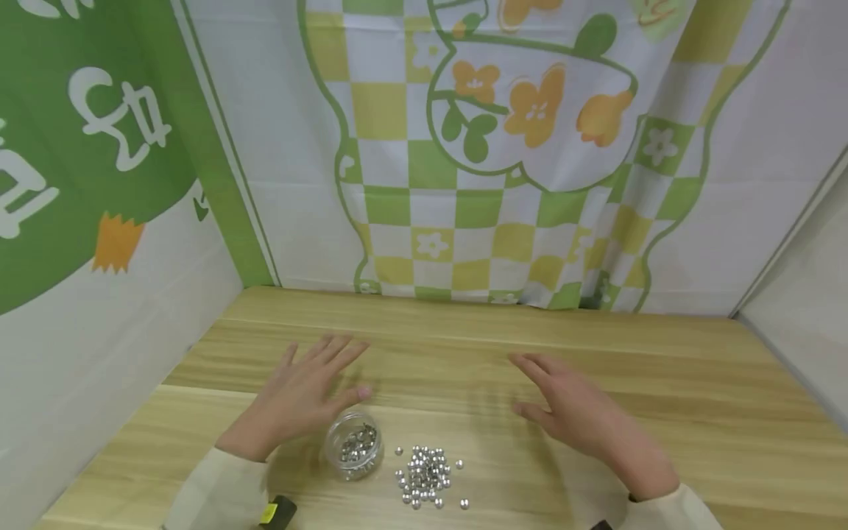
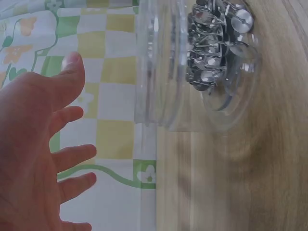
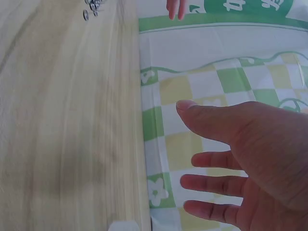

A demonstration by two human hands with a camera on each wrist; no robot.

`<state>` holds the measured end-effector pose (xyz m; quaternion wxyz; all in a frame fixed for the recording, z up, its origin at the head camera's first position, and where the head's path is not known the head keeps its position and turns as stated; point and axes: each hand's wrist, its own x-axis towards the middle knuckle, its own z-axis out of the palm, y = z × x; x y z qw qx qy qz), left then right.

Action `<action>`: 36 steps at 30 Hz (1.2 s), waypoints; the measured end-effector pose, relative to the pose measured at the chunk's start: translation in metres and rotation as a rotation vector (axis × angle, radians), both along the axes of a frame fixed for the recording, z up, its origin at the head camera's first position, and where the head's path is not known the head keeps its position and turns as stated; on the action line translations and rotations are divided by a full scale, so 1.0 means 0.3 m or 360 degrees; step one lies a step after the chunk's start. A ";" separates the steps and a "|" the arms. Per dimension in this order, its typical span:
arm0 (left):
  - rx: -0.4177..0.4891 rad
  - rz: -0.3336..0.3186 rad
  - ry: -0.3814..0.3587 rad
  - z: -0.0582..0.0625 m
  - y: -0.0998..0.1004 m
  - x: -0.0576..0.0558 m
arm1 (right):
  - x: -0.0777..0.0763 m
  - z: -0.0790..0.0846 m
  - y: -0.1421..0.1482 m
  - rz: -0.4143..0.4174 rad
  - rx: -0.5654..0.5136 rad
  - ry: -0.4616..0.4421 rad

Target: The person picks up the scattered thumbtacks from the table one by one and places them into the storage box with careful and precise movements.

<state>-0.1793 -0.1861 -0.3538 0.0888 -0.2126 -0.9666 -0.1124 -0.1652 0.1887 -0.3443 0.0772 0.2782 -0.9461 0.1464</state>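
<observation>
Pale sleeves (image 1: 215, 497) nearest me; left hand (image 1: 301, 397) and right hand (image 1: 573, 406) loosely spread, gripping nothing. Silver studs (image 1: 425, 473) piled on table (image 1: 430, 368), right of clear jar (image 1: 334, 436). I'd judge between grasps; next move needs fine pinch.

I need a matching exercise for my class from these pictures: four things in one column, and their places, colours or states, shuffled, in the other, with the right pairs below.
Things
1. the jar
2. the loose pieces
3. the left hand
4. the right hand

Places and states
A. across the loose pieces from the jar, holding nothing
B. silver, scattered on the table
C. clear, with metal pieces inside
D. nearest the jar, fingers spread

Right pairs: 1-C, 2-B, 3-D, 4-A
</observation>
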 end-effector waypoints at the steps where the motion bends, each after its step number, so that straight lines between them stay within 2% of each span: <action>1: 0.0002 -0.0001 0.0005 0.001 0.000 0.002 | 0.003 0.000 -0.005 0.0013 0.0001 0.0005; 8: 0.0004 -0.0026 0.0011 0.012 0.004 0.016 | 0.030 0.010 -0.052 -0.0025 0.0071 -0.0104; 12: 0.0028 -0.0045 -0.0014 0.020 0.010 0.026 | 0.032 0.011 -0.068 0.0065 0.0096 -0.0086; 15: 0.0053 -0.0061 -0.0042 0.027 0.021 0.025 | 0.026 0.011 -0.069 0.0157 0.0044 -0.0128; 20: 0.0067 -0.0110 -0.0083 0.039 0.033 0.018 | 0.022 0.013 -0.074 0.0230 0.0006 -0.0206; 26: 0.0041 -0.0133 -0.0183 0.049 0.024 0.027 | 0.031 -0.019 -0.110 0.0331 0.0003 -0.0192; 31: 0.0005 -0.0149 -0.0239 0.049 0.021 0.035 | 0.047 -0.047 -0.140 0.0366 0.0035 -0.0171; 36: 0.0048 -0.0176 -0.0324 0.047 0.019 0.039 | 0.062 -0.055 -0.162 0.0379 0.0055 -0.0167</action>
